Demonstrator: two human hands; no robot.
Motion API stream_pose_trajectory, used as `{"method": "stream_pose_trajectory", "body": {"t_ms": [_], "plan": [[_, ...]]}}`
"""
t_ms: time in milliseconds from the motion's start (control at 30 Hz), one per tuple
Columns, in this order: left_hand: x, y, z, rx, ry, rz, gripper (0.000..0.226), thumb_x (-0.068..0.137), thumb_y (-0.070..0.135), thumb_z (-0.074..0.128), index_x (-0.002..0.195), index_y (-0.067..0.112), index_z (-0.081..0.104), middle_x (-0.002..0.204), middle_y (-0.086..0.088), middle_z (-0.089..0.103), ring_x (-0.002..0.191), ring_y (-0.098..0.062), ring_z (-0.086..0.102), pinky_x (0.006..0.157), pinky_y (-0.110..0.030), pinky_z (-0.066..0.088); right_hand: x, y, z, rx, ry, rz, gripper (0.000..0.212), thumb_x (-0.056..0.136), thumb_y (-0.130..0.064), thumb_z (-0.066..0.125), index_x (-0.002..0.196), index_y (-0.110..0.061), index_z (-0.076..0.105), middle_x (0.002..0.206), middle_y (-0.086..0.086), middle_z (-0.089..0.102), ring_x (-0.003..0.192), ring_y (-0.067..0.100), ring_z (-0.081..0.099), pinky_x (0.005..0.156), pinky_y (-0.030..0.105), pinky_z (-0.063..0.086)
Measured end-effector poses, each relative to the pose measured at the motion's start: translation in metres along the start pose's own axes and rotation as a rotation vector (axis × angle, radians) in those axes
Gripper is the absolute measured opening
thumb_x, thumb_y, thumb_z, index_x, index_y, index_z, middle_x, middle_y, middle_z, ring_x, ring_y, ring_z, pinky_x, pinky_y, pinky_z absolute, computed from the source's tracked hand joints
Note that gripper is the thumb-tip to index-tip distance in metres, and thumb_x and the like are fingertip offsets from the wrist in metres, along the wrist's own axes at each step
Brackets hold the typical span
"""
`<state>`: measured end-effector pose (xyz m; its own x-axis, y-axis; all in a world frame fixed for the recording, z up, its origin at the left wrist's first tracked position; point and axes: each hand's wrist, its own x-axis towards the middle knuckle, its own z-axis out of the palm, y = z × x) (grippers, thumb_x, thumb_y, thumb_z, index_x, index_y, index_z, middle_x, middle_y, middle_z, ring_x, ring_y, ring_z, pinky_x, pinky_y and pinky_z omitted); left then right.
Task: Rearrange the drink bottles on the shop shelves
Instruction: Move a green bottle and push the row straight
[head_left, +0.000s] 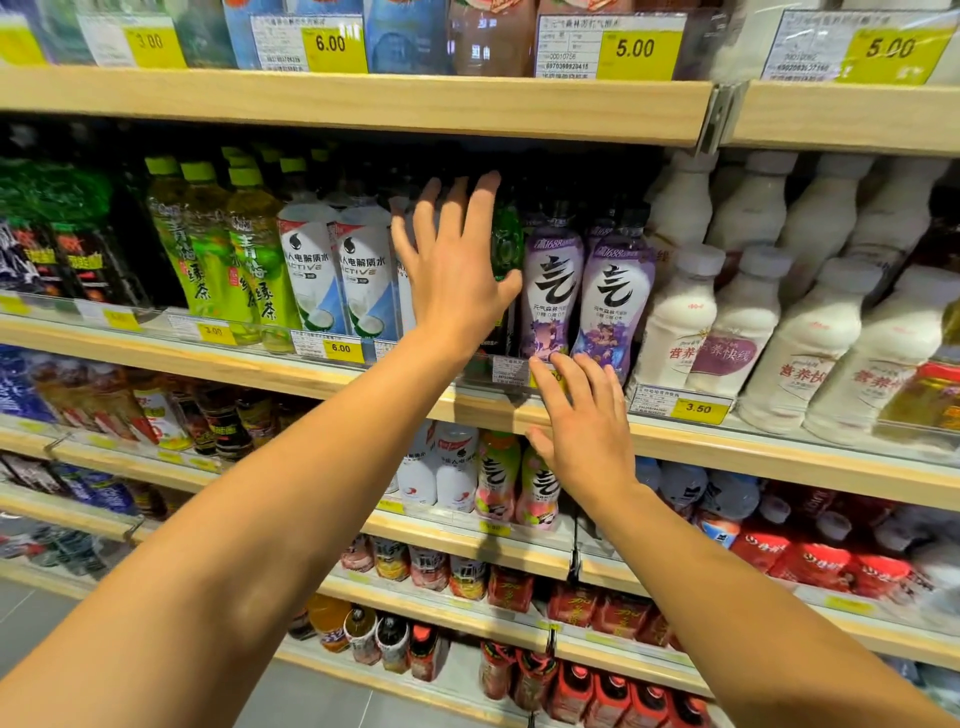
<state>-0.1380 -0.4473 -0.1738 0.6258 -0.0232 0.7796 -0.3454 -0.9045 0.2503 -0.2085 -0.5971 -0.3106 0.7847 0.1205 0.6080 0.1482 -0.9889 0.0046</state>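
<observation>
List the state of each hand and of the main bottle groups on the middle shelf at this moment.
left hand: open, fingers spread, raised in front of a dark green bottle, holding nothing
right hand: open, at the shelf edge, holding nothing
purple bottles: upright, side by side
white milk bottles: upright, rows
green tea bottles: upright
white electrolyte bottles: upright

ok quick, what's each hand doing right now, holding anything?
Left hand: open, fingers spread in front of a dark green bottle, holding nothing.
Right hand: open, fingertips by the shelf edge below the purple bottles, holding nothing.
</observation>
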Motion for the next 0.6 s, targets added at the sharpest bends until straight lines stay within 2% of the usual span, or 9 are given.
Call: {"method": "stream_pose_trajectory", "body": {"t_ms": [100,233,300,367,500,533,600], "plan": [[-0.018,-0.006,0.006,-0.198,0.106,0.074,0.082,0.077,0.029,0.078,0.148,0.022,0.038,0.145,-0.011,0.048,0.141,-0.040,0.034,0.115,-0.057,0.025,0.000,0.000,0.001,-0.002,0.011,0.001,0.081,0.079,-0.034,0.077,0.149,-0.018,0.038,0.151,0.007,0.039,0.142,0.032,0.028,0.121,0.045,0.004],[-0.037,-0.004,0.007,-0.472,0.075,0.136,0.083,0.085,0.012,0.073,0.149,0.030,0.024,0.156,-0.017,0.036,0.147,-0.032,0.028,0.114,-0.046,0.037,0.001,0.001,0.001,-0.006,0.011,-0.002,0.076,0.078,-0.031,0.078,0.144,-0.014,0.044,0.149,0.009,0.041,0.142,0.033,0.029,0.121,0.046,0.006],[-0.038,-0.002,0.003,-0.508,0.054,0.137,0.084,0.084,0.008,0.075,0.148,0.030,0.025,0.155,-0.016,0.038,0.146,-0.028,0.028,0.108,-0.048,0.043,0.001,0.000,0.000,-0.016,-0.003,0.004,0.076,0.078,-0.030,0.078,0.144,-0.014,0.044,0.149,0.010,0.041,0.142,0.034,0.030,0.120,0.047,0.009],[-0.035,-0.004,-0.002,-0.507,0.055,0.170,0.084,0.083,0.008,0.077,0.148,0.028,0.029,0.152,-0.014,0.043,0.145,-0.026,0.031,0.108,-0.047,0.044,0.002,-0.001,-0.001,-0.027,-0.008,0.004,0.076,0.078,-0.032,0.078,0.144,-0.014,0.043,0.149,0.010,0.041,0.142,0.034,0.030,0.120,0.048,0.010],[-0.021,-0.011,-0.027,-0.555,0.151,0.238,0.081,0.079,0.013,0.080,0.146,0.021,0.034,0.147,-0.012,0.049,0.141,-0.026,0.041,0.111,-0.017,0.032,0.002,-0.002,-0.002,-0.051,-0.019,0.017,0.075,0.075,-0.031,0.080,0.141,-0.013,0.047,0.147,0.013,0.044,0.141,0.036,0.031,0.120,0.048,0.010],[-0.018,-0.013,-0.037,-0.593,0.182,0.245,0.080,0.079,0.013,0.080,0.145,0.019,0.037,0.146,-0.012,0.050,0.140,-0.026,0.043,0.112,-0.015,0.030,0.002,-0.004,-0.003,-0.062,-0.024,0.021,0.075,0.073,-0.029,0.081,0.139,-0.012,0.049,0.145,0.014,0.045,0.140,0.036,0.032,0.120,0.048,0.011],[-0.017,-0.018,-0.056,-0.672,0.226,0.229,0.079,0.077,0.011,0.081,0.145,0.012,0.042,0.146,-0.007,0.049,0.139,-0.021,0.044,0.114,-0.021,0.032,0.003,-0.009,-0.006,-0.080,-0.018,0.036,0.075,0.070,-0.025,0.083,0.137,-0.010,0.052,0.144,0.014,0.047,0.138,0.038,0.036,0.119,0.051,0.016]]}}
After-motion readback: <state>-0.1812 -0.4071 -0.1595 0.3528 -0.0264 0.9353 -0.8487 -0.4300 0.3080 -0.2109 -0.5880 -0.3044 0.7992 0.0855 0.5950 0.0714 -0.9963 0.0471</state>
